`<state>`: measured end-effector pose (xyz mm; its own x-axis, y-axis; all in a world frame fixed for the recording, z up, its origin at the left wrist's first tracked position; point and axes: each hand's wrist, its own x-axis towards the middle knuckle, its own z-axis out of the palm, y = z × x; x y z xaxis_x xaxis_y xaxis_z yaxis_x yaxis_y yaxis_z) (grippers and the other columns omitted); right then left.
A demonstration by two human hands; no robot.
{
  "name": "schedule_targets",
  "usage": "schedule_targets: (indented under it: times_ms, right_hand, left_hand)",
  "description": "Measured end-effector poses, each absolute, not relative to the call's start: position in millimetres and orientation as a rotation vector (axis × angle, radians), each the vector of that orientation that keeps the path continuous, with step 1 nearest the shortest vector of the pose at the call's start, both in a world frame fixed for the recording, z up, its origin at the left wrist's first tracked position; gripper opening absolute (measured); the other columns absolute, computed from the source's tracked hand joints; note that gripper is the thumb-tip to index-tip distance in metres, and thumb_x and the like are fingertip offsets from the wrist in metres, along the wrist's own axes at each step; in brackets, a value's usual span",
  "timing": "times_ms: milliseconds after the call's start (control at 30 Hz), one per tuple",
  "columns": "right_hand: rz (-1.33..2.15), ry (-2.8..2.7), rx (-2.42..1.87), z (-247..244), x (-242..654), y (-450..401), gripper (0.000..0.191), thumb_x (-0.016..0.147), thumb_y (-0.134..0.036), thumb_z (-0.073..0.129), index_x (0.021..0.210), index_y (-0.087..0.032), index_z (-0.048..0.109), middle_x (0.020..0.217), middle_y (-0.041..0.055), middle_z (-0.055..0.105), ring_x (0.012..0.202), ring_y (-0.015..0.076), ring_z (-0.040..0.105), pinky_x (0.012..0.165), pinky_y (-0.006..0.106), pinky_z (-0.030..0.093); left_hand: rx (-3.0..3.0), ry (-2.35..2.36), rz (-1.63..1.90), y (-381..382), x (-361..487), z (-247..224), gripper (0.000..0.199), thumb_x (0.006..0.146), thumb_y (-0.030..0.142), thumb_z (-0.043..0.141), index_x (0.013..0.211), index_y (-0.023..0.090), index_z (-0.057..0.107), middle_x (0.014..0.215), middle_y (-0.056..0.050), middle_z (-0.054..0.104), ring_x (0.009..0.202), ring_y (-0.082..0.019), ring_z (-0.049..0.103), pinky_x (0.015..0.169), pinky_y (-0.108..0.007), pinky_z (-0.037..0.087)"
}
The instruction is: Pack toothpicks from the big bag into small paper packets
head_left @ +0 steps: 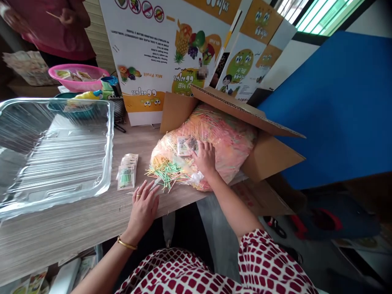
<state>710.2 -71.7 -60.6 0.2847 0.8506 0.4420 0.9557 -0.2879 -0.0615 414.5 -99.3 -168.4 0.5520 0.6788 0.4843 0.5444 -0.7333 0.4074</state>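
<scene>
Pressing your open right hand on clear bag of pastel sticks
Left hand resting open on wooden surface

This looks like a small packing workroom. A wood-laminate table runs in from nine o'clock and carries a clear plastic tray. A cardboard carton holding a bulk bag of coloured sticks sits at three o'clock, and printed "Mix Fruit" display boards stand at twelve o'clock.
</scene>
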Motion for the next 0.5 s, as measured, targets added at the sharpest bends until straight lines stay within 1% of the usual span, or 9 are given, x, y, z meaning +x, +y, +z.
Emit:
schedule_targets:
  times_ms: [67, 167, 233, 333, 400, 467, 500]
  right_hand:
    - [-0.461, -1.744, -2.177, -61.6, 707.4, -63.4, 0.047, 0.098, -0.037, 0.06, 0.139, -0.013, 0.056, 0.137, 0.0202, 0.058, 0.127, 0.0332, 0.048, 0.108, 0.045, 0.037]
    - [-0.434, -1.894, -2.134, -66.0, 706.3, -51.6, 0.049, 0.097, -0.027, 0.06, 0.143, -0.016, 0.052, 0.151, 0.0176, 0.048, 0.142, 0.0331, 0.036, 0.114, 0.048, 0.031]
    - [-0.39, -1.869, -2.186, -67.7, 709.2, -45.0, 0.05, 0.096, -0.024, 0.059, 0.145, -0.017, 0.051, 0.154, 0.0172, 0.045, 0.144, 0.034, 0.033, 0.114, 0.05, 0.03]
    - [-0.303, -1.777, -2.216, -61.8, 718.2, -33.9, 0.045, 0.097, -0.03, 0.058, 0.14, -0.015, 0.056, 0.15, 0.0176, 0.049, 0.138, 0.0326, 0.04, 0.113, 0.046, 0.033]
    - [-0.262, -1.772, -2.205, -52.1, 725.4, -22.1, 0.037, 0.099, -0.031, 0.055, 0.131, -0.016, 0.063, 0.142, 0.0163, 0.056, 0.132, 0.0309, 0.045, 0.112, 0.043, 0.035]
    - [-0.189, -1.806, -2.229, -41.3, 731.5, -6.0, 0.031, 0.099, -0.032, 0.054, 0.123, -0.017, 0.066, 0.135, 0.0147, 0.061, 0.128, 0.0305, 0.048, 0.11, 0.042, 0.037]
    - [-0.119, -1.835, -2.262, -36.4, 733.6, 3.1, 0.031, 0.098, -0.034, 0.056, 0.122, -0.018, 0.066, 0.133, 0.0144, 0.061, 0.128, 0.0311, 0.048, 0.109, 0.042, 0.038]
  left_hand:
    - [2.573, 0.978, 0.912, -102.4, 418.3, -168.3, 0.038, 0.099, 0.019, 0.051, 0.137, 0.024, 0.056, 0.15, -0.009, 0.053, 0.147, -0.03, 0.037, 0.116, -0.05, 0.033]
    - [2.577, 0.943, 0.894, -106.8, 422.5, -167.2, 0.04, 0.099, 0.019, 0.051, 0.138, 0.025, 0.056, 0.15, -0.009, 0.053, 0.147, -0.03, 0.038, 0.116, -0.05, 0.033]
    - [2.585, 0.932, 0.886, -108.8, 423.2, -166.5, 0.042, 0.099, 0.018, 0.051, 0.14, 0.025, 0.055, 0.149, -0.009, 0.053, 0.146, -0.029, 0.039, 0.116, -0.05, 0.032]
    - [2.597, 0.92, 0.881, -110.8, 422.1, -164.2, 0.042, 0.099, 0.017, 0.051, 0.14, 0.025, 0.055, 0.148, -0.01, 0.055, 0.146, -0.029, 0.039, 0.116, -0.049, 0.032]
    - [2.606, 0.909, 0.891, -111.3, 423.2, -159.6, 0.04, 0.099, 0.017, 0.05, 0.138, 0.024, 0.056, 0.147, -0.009, 0.055, 0.146, -0.029, 0.039, 0.116, -0.05, 0.033]
    - [2.629, 0.871, 0.885, -110.5, 429.5, -151.6, 0.041, 0.1, 0.016, 0.049, 0.14, 0.024, 0.055, 0.149, -0.009, 0.054, 0.148, -0.028, 0.037, 0.118, -0.051, 0.032]
    - [2.649, 0.836, 0.87, -109.2, 435.2, -146.6, 0.043, 0.1, 0.017, 0.047, 0.143, 0.023, 0.053, 0.152, -0.009, 0.052, 0.15, -0.028, 0.034, 0.119, -0.051, 0.032]
